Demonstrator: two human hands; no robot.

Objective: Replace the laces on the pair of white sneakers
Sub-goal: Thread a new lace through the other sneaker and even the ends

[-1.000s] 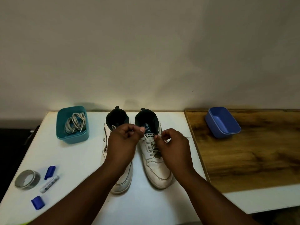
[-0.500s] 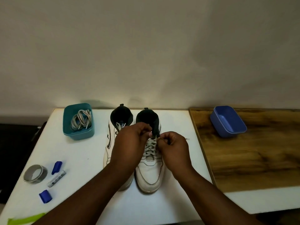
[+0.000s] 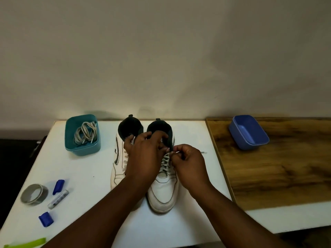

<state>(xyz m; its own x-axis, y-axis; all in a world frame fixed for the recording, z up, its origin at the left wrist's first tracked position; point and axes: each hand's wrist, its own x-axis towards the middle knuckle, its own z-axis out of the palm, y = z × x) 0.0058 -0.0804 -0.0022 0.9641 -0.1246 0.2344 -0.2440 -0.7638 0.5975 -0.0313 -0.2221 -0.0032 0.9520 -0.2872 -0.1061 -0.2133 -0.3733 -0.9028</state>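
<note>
The left hand (image 3: pixel 145 154) and right hand (image 3: pixel 188 160) pinch the lace (image 3: pixel 165 161) atop the right sneaker (image 3: pixel 163 190) (probably to unthread it). Spare laces (image 3: pixel 86 133) wait nearby.

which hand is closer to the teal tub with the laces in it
Left. The left hand works at the sneaker tops, just right of the teal tub; the right hand sits farther right, beyond it.
</note>
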